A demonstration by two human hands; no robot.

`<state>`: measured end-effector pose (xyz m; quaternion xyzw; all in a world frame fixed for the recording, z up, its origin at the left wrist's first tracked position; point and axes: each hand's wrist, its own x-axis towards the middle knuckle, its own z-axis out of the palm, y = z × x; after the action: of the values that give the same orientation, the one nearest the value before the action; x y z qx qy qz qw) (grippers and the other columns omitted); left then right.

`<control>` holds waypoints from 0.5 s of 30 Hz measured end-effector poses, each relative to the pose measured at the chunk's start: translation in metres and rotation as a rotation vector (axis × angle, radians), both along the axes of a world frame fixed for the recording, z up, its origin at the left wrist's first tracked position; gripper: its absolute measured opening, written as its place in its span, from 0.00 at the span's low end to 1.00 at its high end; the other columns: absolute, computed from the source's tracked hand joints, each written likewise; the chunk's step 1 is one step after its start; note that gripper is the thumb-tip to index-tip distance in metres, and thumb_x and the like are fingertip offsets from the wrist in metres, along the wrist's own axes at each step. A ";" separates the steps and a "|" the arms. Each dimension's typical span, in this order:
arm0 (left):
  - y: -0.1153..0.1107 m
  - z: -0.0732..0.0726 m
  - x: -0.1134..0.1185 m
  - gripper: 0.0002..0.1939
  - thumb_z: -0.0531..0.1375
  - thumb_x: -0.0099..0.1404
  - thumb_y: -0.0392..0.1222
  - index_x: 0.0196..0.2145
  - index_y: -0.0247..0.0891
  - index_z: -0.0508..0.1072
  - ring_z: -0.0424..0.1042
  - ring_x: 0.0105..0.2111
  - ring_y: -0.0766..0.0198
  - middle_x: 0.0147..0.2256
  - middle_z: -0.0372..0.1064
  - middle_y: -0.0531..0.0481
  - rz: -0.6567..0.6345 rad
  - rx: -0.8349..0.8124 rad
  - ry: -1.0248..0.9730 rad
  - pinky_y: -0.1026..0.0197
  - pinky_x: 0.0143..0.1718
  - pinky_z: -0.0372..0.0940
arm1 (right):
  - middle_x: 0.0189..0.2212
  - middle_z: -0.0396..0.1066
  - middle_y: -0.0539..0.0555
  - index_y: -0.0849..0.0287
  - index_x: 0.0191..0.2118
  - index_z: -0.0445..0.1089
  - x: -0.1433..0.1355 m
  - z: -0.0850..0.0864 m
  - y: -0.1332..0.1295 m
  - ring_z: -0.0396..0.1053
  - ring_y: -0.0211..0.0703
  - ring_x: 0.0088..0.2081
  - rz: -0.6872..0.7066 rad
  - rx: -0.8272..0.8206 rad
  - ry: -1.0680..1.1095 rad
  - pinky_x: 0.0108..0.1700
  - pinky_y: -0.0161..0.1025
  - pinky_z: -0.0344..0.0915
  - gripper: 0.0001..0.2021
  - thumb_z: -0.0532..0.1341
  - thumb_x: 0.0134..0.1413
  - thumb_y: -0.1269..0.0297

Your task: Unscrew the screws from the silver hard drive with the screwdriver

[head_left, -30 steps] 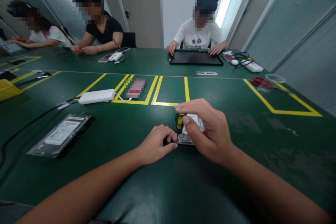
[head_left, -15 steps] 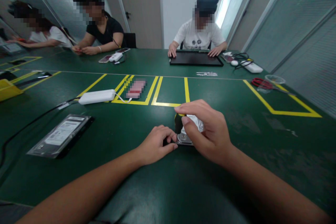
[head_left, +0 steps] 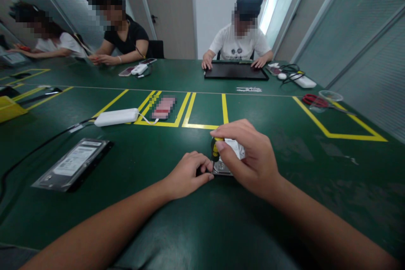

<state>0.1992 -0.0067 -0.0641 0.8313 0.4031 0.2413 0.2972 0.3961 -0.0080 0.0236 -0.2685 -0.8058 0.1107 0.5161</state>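
Observation:
A small hard drive (head_left: 224,168) with a silver casing and white label lies flat on the green table, partly covered by my right hand (head_left: 249,158). That hand is closed around a black-and-yellow screwdriver (head_left: 215,150), held upright with its tip down at the drive's near left corner. I cannot tell whether the tip sits in a screw. My left hand (head_left: 191,174) rests on the table with fingers curled, thumb and fingertips gripping the drive's left edge. A second, larger hard drive (head_left: 76,160) in a clear bag lies to the left.
A white power strip (head_left: 116,117) with a black cable stands at the left, near a phone (head_left: 164,107). Yellow tape (head_left: 202,126) marks areas on the table. Across it, a person holds a black flat panel (head_left: 236,71). Red cable (head_left: 316,101) lies at the right.
The screwdriver handle has turned in my right fingers, so more yellow shows on it. Both hands stay in place at the small hard drive.

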 end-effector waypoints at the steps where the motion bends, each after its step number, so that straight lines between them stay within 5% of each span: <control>1: 0.000 0.000 0.000 0.06 0.63 0.64 0.42 0.33 0.39 0.70 0.65 0.33 0.62 0.30 0.65 0.55 0.004 -0.003 0.002 0.58 0.40 0.56 | 0.37 0.78 0.52 0.55 0.42 0.73 0.000 0.000 0.000 0.73 0.43 0.40 -0.012 0.006 -0.002 0.46 0.46 0.68 0.07 0.62 0.58 0.71; 15: 0.000 0.000 0.000 0.06 0.64 0.64 0.41 0.33 0.39 0.71 0.64 0.33 0.62 0.30 0.65 0.55 0.015 -0.008 0.016 0.58 0.40 0.56 | 0.34 0.75 0.53 0.59 0.41 0.74 0.000 0.000 -0.001 0.70 0.43 0.39 -0.029 -0.022 0.016 0.43 0.44 0.67 0.06 0.64 0.57 0.70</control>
<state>0.1995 -0.0067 -0.0646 0.8289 0.4126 0.2352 0.2955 0.3957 -0.0086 0.0235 -0.2849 -0.7964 0.1143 0.5211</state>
